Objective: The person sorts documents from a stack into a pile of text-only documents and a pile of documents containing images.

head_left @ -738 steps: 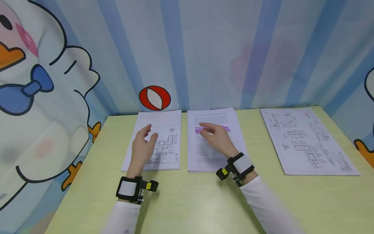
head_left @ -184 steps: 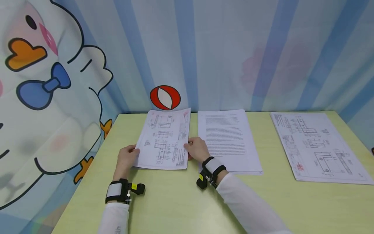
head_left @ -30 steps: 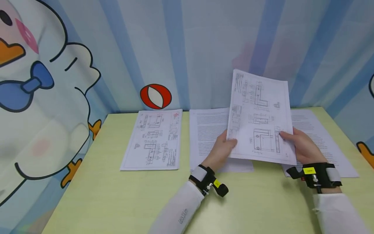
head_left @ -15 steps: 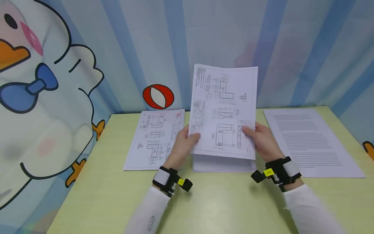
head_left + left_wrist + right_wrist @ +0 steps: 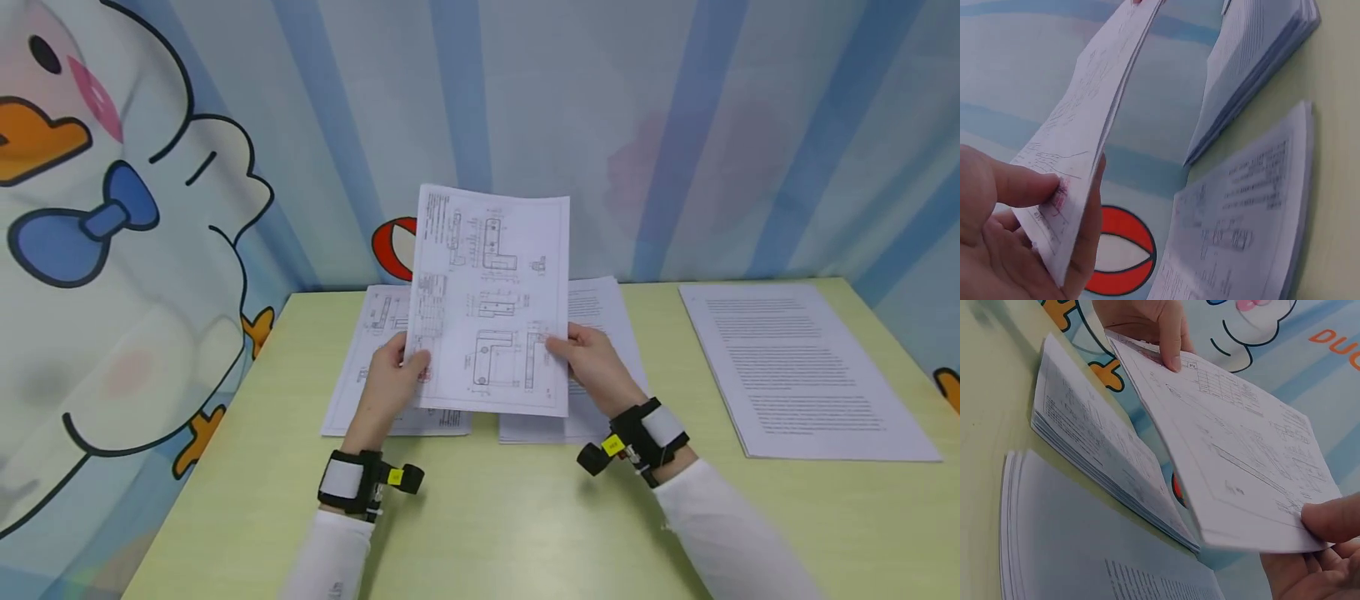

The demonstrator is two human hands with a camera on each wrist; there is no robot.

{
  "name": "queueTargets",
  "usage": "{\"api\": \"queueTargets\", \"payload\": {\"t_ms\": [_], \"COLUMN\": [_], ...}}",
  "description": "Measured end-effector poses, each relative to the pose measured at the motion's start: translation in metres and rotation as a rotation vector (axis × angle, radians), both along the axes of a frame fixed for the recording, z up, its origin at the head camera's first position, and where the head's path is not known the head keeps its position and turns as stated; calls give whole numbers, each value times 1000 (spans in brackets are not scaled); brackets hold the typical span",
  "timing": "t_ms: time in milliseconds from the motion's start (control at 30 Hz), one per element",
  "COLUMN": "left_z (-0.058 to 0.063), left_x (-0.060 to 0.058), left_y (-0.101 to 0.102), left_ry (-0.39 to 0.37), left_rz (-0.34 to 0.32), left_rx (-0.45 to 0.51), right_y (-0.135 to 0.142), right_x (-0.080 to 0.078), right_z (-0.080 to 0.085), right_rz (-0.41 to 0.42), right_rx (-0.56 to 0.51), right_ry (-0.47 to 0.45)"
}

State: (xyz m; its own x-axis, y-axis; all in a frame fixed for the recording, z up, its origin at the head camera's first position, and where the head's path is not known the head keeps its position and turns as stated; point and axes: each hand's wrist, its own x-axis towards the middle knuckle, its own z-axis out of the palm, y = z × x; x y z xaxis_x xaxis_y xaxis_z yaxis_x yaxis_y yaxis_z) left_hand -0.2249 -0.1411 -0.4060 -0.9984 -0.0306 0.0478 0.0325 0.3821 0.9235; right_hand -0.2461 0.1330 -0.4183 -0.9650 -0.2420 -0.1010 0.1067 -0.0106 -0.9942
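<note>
A thin bundle of printed sheets (image 5: pixel 487 283) with technical drawings is held up above the table, tilted toward the camera. My left hand (image 5: pixel 386 379) grips its lower left edge, thumb on the front over a red stamp and fingers behind. My right hand (image 5: pixel 602 367) pinches the lower right edge the same way. In the left wrist view the bundle (image 5: pixel 1088 100) shows more than one layer along its edge. Below it lie a left stack of drawings (image 5: pixel 347 383) and a middle stack of text pages (image 5: pixel 611 325), both partly hidden by the held sheets.
A stack of text pages (image 5: pixel 795 367) lies at the right of the pale yellow-green table (image 5: pixel 517 517). Behind the table hangs a blue striped curtain (image 5: pixel 540 100) with cartoon figures. Both wrists wear cameras on straps.
Both hands have carried the drawing sheets leftward from over the right side, past the middle stack. Six seconds ago the right stack showed drawings on top; now it shows text.
</note>
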Motion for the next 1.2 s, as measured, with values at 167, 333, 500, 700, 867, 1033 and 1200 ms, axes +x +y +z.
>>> {"api": "queueTargets", "payload": {"t_ms": [167,333,500,700,867,1033,1200], "left_z": [1,-1,-5,-15,-22,-27,-31], "left_x": [-2,0,2,3,5,4,5], "left_y": [-33,-60,-80,-95,-102,-105,-101], "left_ry": [-13,-62,-145,-238,-241,-233,-227], "left_rz": [61,133,176,200,229,221,278], "left_rx": [-151,-268,-311,-307,-343,-363,-351], "right_y": [-31,-64,-90,-109,-115,-116,-114], "right_x": [-5,-13,-16,-17,-18,-21,-21], "right_z": [-1,-12,-22,-30,-33,-37,-38], "right_rz": [72,65,53,65,64,59,57], "right_rx": [-4,83,184,276,333,409,444], "right_ry": [-7,-25,-35,-9,30,71,85]}}
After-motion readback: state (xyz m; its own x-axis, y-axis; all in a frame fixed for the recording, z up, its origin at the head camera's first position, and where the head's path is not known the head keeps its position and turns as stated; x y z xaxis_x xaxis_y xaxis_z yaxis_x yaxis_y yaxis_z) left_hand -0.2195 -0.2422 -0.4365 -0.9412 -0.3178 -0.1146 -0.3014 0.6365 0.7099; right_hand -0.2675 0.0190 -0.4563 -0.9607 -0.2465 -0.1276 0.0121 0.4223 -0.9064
